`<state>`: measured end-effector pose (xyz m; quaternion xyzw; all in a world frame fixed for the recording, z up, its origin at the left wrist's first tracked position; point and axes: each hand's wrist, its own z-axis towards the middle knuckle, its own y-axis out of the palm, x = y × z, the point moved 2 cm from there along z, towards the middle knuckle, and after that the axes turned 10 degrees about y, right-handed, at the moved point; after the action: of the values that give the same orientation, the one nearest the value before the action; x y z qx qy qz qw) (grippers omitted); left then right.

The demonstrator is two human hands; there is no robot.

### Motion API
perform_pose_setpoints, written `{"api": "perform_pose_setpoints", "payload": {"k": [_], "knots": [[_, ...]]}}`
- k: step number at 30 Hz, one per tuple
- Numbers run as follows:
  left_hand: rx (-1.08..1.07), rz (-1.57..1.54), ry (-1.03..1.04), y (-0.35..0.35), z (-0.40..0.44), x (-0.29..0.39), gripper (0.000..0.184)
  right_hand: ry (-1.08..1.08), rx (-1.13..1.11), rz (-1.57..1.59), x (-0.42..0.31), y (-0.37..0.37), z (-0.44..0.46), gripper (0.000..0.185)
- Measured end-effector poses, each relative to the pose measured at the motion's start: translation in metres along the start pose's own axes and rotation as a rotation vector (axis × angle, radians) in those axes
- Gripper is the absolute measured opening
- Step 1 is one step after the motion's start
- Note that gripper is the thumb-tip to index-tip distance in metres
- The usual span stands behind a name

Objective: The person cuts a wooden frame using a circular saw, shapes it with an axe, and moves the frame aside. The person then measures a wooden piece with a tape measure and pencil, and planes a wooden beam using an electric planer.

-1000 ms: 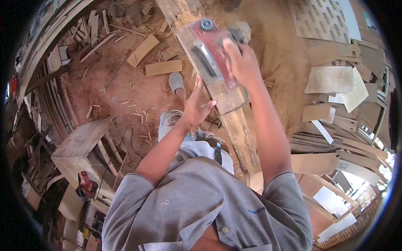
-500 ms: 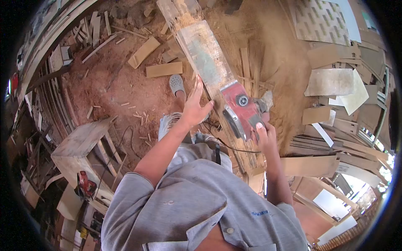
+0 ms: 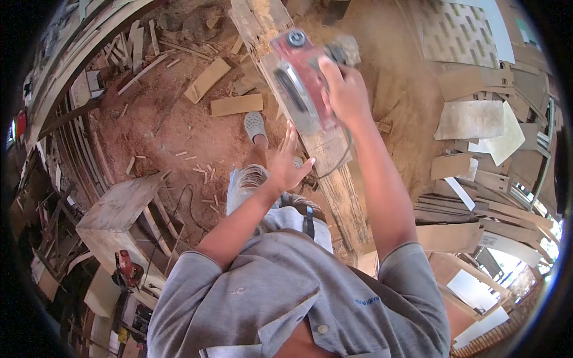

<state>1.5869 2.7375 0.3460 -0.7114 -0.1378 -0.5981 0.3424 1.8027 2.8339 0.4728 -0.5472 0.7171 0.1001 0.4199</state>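
Observation:
A red electric planer (image 3: 310, 71) lies on a wide board (image 3: 328, 146), which rests on a long rough beam (image 3: 346, 209). My right hand (image 3: 346, 92) is wrapped round the planer's handle, with the arm stretched forward. The planer hides most of the board's far part. My left hand (image 3: 289, 164) has its thumb and fingers apart, its fingertips at the board's left edge. A dark cord (image 3: 339, 164) hangs from the planer's near end. Sawdust lies on the beam beyond the planer.
A wooden box frame (image 3: 113, 209) stands at the lower left, with a red tool (image 3: 128, 268) on it. Offcuts (image 3: 237, 104) lie on the reddish ground near my shoe (image 3: 255, 125). Stacked boards and sheets (image 3: 471, 119) fill the right side.
The planer has moved from the board's near end, over the beam, to its far part, with my right hand round its handle. My left hand stays by the board's edge.

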Motion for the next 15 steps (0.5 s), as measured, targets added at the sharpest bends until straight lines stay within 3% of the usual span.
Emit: {"api": "perform_pose_setpoints", "payload": {"k": [3, 9, 12, 15], "knots": [[-0.055, -0.089, -0.075, -0.007, 0.004, 0.008, 0.111, -0.1, 0.061, -0.083, -0.03, 0.024, 0.049, 0.067], [-0.045, -0.021, -0.032, -0.006, 0.001, 0.006, 0.11, -0.14, -0.014, -0.011, -0.058, 0.039, 0.069, 0.057], [-0.028, 0.002, -0.094, -0.01, -0.001, 0.012, 0.103, -0.395, 0.059, 0.091, -0.041, 0.023, 0.037, 0.05], [0.037, -0.054, -0.066, -0.017, -0.006, 0.009, 0.093, -0.328, 0.081, 0.334, -0.013, -0.009, -0.039, 0.033]]}}
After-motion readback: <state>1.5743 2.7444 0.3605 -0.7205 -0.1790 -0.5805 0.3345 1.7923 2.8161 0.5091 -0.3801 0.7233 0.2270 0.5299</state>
